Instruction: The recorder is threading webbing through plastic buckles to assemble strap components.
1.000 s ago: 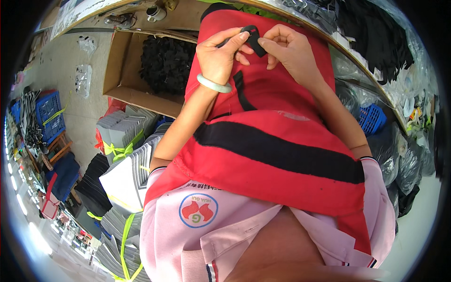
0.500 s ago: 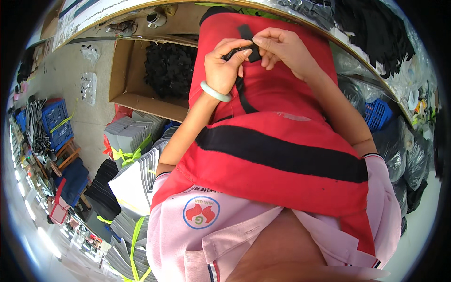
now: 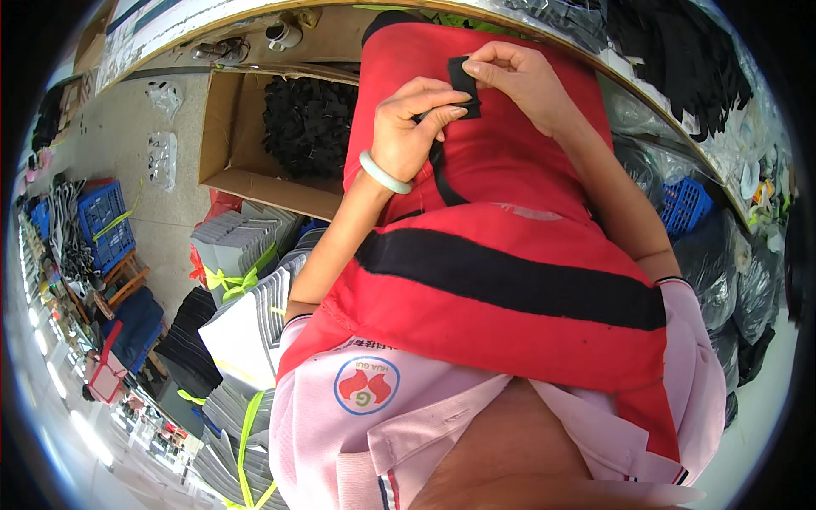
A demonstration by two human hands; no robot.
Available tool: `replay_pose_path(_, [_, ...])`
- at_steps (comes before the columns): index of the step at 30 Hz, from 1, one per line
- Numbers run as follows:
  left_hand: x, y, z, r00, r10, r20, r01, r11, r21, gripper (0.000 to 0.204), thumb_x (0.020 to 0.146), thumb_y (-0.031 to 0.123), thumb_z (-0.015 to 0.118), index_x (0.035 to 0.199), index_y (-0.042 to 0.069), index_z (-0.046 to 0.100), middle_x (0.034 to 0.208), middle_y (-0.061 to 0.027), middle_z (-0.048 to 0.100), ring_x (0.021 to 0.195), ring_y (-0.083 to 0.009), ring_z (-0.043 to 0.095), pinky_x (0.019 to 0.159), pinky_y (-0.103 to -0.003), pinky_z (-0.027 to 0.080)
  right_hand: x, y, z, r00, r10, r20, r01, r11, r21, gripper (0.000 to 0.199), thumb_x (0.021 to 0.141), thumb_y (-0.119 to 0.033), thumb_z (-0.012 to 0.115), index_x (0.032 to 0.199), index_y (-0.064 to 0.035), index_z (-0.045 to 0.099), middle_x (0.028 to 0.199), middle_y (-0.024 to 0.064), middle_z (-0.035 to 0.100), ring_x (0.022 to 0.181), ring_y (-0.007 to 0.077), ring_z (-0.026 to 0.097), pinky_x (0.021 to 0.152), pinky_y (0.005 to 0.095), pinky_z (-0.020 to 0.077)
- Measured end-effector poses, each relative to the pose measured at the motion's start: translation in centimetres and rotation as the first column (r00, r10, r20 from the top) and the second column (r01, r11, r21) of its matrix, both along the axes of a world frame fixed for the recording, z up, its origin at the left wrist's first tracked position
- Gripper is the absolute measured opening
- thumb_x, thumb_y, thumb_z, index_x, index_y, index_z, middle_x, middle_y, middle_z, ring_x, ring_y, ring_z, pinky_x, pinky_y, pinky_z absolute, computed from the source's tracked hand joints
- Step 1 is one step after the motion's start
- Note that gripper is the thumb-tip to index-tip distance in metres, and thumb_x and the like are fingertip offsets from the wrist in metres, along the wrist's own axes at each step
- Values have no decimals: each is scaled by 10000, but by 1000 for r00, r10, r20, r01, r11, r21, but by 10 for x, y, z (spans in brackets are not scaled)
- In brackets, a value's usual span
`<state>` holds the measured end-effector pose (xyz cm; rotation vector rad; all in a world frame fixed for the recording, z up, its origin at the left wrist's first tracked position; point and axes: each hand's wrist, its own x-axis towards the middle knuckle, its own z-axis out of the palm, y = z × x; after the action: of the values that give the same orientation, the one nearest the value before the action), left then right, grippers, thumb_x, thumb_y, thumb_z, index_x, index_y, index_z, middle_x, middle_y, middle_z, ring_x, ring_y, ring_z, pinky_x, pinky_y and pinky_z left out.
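Over my lap, on the red apron [image 3: 476, 170], I hold a short black webbing strap [image 3: 461, 78] in both hands. My left hand [image 3: 406, 127], with a pale bangle on its wrist, pinches the strap's lower end between thumb and fingers. The upper end is between the thumb and forefinger of my right hand [image 3: 529, 85]. Part of the strap is hidden behind the left fingers. Below the left hand a narrow black band [image 3: 444, 180] runs down across the apron; whether it joins the strap I cannot tell.
An open cardboard box [image 3: 270, 189] with many small black pieces [image 3: 306, 127] stands left of my lap. Tied stacks of grey sheets [image 3: 242, 336] lie nearer. A worktable edge [image 3: 654, 110] curves past the far side. A blue basket [image 3: 685, 206] and plastic bags [image 3: 710, 272] are right.
My right hand has moved slightly up and now pinches the strap's upper end. The strap has turned more upright, and my left fingers have shifted right along its lower end.
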<state>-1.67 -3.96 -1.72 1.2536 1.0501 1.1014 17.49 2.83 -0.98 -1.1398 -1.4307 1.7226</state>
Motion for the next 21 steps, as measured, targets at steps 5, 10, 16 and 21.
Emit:
replay_pose_path(5, [1, -3, 1, 999, 41, 4, -41, 999, 20, 176, 845, -51, 636, 1002, -7, 704, 980, -61, 622, 739, -93, 596, 565, -194, 482, 0, -3, 1, 1000, -9, 8, 8, 996, 85, 130, 931, -139, 603, 944, -11, 618, 859, 10, 632, 799, 63, 589, 737, 217, 492])
replay_pose_path(10, [-3, -8, -2, 998, 63, 24, -63, 998, -19, 155, 839, -49, 642, 972, -2, 707, 945, -53, 623, 672, -73, 563, 533, -183, 453, -8, -7, 3, 999, -10, -43, 13, 998, 59, 104, 938, -127, 596, 926, -26, 579, 828, 8, 617, 752, 53, 566, 695, 208, 474])
replay_pose_path(16, [-34, -13, 13, 974, 87, -211, -75, 995, 65, 144, 789, -51, 676, 930, -26, 690, 827, -74, 639, 745, -144, 601, 673, -251, 480, -49, -3, -8, 994, 52, -94, -47, 997, 60, 83, 929, -103, 603, 929, -31, 561, 825, 18, 617, 755, 61, 569, 682, 211, 474])
replay_pose_path(21, [-118, -17, 5, 838, 422, -346, -494, 856, -151, 209, 843, 30, 679, 1049, 0, 675, 898, -50, 661, 790, -130, 611, 605, -231, 498, -97, 15, -18, 980, 176, 98, -194, 954, 230, 275, 923, -161, 619, 1154, -25, 555, 978, 55, 622, 923, 148, 608, 856, 262, 482])
